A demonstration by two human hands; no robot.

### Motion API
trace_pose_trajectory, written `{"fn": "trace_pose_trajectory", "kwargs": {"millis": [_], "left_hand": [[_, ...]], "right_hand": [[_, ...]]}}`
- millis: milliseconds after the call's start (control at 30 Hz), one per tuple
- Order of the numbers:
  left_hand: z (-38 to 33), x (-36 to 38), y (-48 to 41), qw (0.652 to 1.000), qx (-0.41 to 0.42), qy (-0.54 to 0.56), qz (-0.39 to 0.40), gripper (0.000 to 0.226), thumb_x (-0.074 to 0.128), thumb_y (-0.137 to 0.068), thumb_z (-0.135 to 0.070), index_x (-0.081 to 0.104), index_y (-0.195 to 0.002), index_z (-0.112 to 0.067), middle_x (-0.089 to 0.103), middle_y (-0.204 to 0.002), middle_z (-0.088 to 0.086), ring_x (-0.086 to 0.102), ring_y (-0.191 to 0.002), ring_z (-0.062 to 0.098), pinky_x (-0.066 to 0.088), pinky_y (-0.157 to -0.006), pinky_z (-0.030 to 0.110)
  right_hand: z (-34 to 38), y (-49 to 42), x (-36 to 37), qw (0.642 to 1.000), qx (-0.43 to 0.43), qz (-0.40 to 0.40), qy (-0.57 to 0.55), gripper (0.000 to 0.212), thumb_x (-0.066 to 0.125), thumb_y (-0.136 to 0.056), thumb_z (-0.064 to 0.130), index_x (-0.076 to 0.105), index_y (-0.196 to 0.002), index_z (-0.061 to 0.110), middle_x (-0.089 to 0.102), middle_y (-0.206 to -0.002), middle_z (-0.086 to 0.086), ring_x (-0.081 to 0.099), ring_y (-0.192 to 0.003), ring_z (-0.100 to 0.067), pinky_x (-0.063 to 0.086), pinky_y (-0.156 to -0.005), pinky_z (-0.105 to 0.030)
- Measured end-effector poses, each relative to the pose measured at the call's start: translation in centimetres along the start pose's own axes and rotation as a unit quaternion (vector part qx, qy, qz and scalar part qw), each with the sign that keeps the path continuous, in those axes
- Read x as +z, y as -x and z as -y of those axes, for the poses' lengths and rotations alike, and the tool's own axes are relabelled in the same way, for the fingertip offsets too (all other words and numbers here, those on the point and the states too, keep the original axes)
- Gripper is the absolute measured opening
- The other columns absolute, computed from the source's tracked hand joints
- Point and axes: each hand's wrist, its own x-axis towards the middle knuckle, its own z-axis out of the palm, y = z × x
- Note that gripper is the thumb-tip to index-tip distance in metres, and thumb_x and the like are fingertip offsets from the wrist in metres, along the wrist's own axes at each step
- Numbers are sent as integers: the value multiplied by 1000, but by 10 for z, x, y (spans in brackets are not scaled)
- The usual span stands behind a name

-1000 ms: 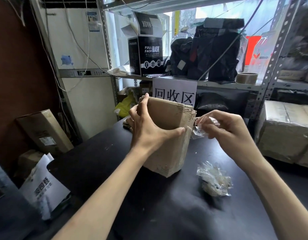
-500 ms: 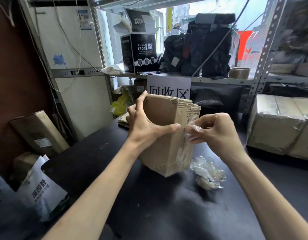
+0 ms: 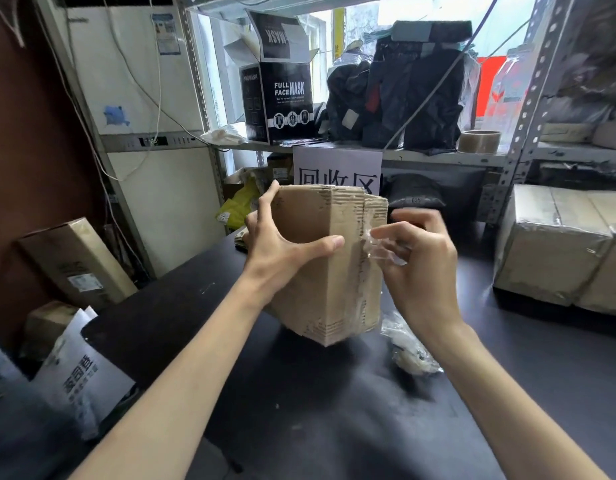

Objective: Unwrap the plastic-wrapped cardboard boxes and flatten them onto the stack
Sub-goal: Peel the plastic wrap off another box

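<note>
A brown cardboard box (image 3: 334, 271) stands on end on the black table (image 3: 299, 393), one corner turned toward me. My left hand (image 3: 282, 251) clamps its left face, thumb across the front and fingers over the top edge. My right hand (image 3: 414, 258) pinches a strip of clear plastic wrap (image 3: 379, 249) that clings to the box's right edge. A crumpled wad of removed plastic (image 3: 408, 348) lies on the table to the right of the box. Behind the box, a low stack of flattened cardboard (image 3: 242, 239) peeks out, mostly hidden.
Two plastic-wrapped boxes (image 3: 556, 247) sit on the table at the right. A metal shelf (image 3: 438, 155) behind holds a black mask box (image 3: 282, 102), dark bags and a tape roll (image 3: 478, 142). A long carton (image 3: 77, 265) and a white bag (image 3: 77, 379) are on the left.
My right hand went back to the box's right edge and took hold of a strip of plastic there. It now draws that strip away from the cardboard. The left hand kept its grip.
</note>
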Motion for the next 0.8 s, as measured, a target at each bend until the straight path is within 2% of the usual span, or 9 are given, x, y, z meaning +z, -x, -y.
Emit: {"fn": "trace_pose_trajectory", "kwargs": {"millis": [100, 200, 333, 367, 433, 500, 600, 733, 800], "left_hand": [[9, -8, -3, 999, -9, 37, 8, 139, 82, -35, -70, 13, -153, -48, 30, -149, -2, 37, -136, 22, 39, -113, 51], [15, -10, -4, 998, -17, 64, 9, 144, 86, -30, -76, 13, -152, -51, 34, -152, -2, 41, -137, 20, 40, -113, 50], [17, -12, -8, 997, -28, 78, -4, 139, 84, -37, -73, 13, -153, -49, 38, -151, 0, 44, -135, 20, 41, -112, 51], [18, -14, -8, 997, -28, 78, -2, 137, 84, -39, -70, 12, -154, -48, 39, -150, 0, 44, -134, 19, 40, -113, 51], [20, -16, -8, 997, -22, 63, 26, 138, 84, -39, -71, 11, -154, -49, 37, -150, 0, 43, -134, 19, 39, -113, 51], [19, -17, -5, 997, -18, 48, 49, 143, 86, -32, -78, 10, -151, -55, 33, -152, 0, 40, -137, 21, 38, -114, 51], [18, -16, -5, 997, -14, 46, 63, 144, 85, -29, -81, 9, -149, -59, 31, -153, -1, 37, -140, 21, 37, -115, 53], [14, -9, -4, 997, 13, 17, 79, 139, 86, -38, -70, 10, -153, -53, 23, -156, -4, 29, -142, 13, 34, -116, 40], [12, -7, -3, 998, 19, 5, 63, 136, 82, -40, -71, 10, -155, -51, 21, -156, -5, 28, -140, 11, 34, -110, 35]], "right_hand": [[1, -3, -2, 998, -29, 54, 0, 31, 81, -70, -5, 77, -92, 16, 65, -105, 2, 67, -90, -13, 56, -80, -29], [5, -6, -11, 993, -28, 115, -9, 35, 80, -68, 1, 74, -97, 19, 69, -111, 7, 63, -104, -10, 49, -90, -20], [11, 2, -7, 976, -31, 215, 29, 46, 80, -79, 29, 66, -123, 25, 41, -135, 8, 27, -124, -10, 15, -95, 5], [11, 4, -5, 978, -35, 203, 24, 40, 77, -83, 29, 67, -122, 24, 39, -133, 5, 28, -121, -10, 18, -96, 3], [9, 2, -2, 992, -58, 114, 12, 18, 71, -89, 22, 73, -106, 18, 49, -118, -2, 47, -107, -14, 40, -94, -15], [8, -1, -4, 997, -64, 52, -4, 14, 74, -84, 9, 70, -96, 12, 58, -100, -4, 60, -84, -11, 53, -77, -27], [9, -5, -11, 999, -7, 35, -40, 43, 84, -69, -1, 55, -97, 14, 65, -84, -3, 65, -69, -10, 55, -62, -20], [9, -2, -10, 997, -69, -12, 9, 14, 84, -74, 16, 71, -80, 13, 65, -74, 1, 61, -64, -13, 51, -61, -32], [7, 1, -7, 995, -94, -1, 11, 15, 75, -83, 32, 79, -87, 17, 68, -83, 3, 63, -71, -11, 52, -66, -32]]}}
